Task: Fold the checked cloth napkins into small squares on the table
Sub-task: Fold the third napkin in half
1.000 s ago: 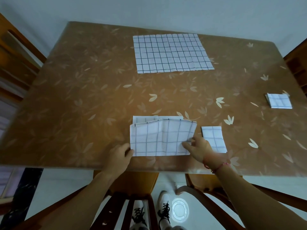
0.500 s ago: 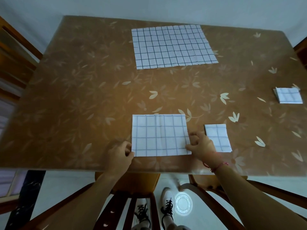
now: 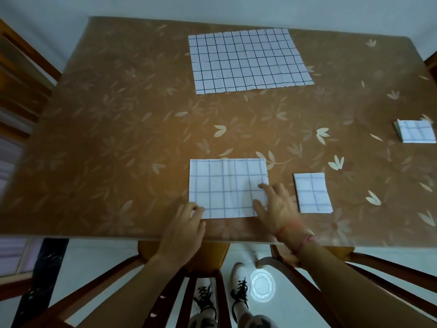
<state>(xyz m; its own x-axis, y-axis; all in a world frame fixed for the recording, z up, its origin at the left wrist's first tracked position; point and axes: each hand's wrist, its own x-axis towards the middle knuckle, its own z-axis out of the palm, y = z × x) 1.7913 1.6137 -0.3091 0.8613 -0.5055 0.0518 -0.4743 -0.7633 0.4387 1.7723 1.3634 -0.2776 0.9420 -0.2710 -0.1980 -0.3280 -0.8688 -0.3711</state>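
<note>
A half-folded white checked napkin [image 3: 224, 185] lies flat near the table's front edge. My left hand [image 3: 186, 223] touches its near left corner with loosely curled fingers. My right hand [image 3: 274, 207] lies on its right part with spread, straight fingers. A small folded napkin square [image 3: 312, 192] sits just right of my right hand. Another folded square [image 3: 416, 131] lies at the table's right edge. A large unfolded checked napkin [image 3: 248, 60] is spread at the far middle.
The brown table [image 3: 106, 138] has a leaf-patterned cover. Wooden chairs stand at the left [image 3: 21, 74] and under the near edge [image 3: 189, 268]. A grey wall runs behind the table. My shoes show on the floor below.
The raised top layer of the near napkin came down flat into a rectangle. My right hand then slid from its right edge onto the cloth, fingers spread.
</note>
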